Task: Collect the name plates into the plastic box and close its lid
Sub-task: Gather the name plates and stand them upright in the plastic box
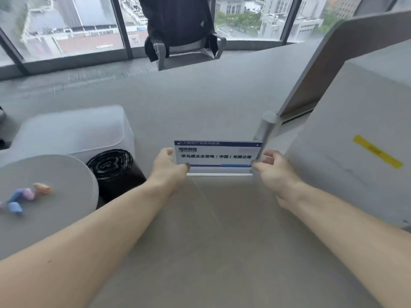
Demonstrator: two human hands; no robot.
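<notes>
Name plate (pixel 216 156) upright on grey table (pixel 222 241), left hand (pixel 169 167) and right hand (pixel 275 172) gripping its ends, fingers clamped on plate, translucent plastic box (pixel 73 132) at left, lid on.

The name plate (pixel 216 155) stands upright on the bench (pixel 211 230), and everything else is placed from it. The left hand (pixel 169 166) touches its left edge and the right hand (pixel 274 172) sits at its right edge. Left of the plate, well apart, stands the plastic box (pixel 73 132) with its lid on. Before the box, nearer the person, stands a bin (pixel 113 168), and left of the bin a round table (pixel 44 196) carries a few small objects (pixel 24 196). Just right of the plate rises a partition post (pixel 265 127), with a panel (pixel 355 134) beyond it. Far behind the plate, a chair (pixel 184 36) stands by the windows (pixel 66 25).
</notes>
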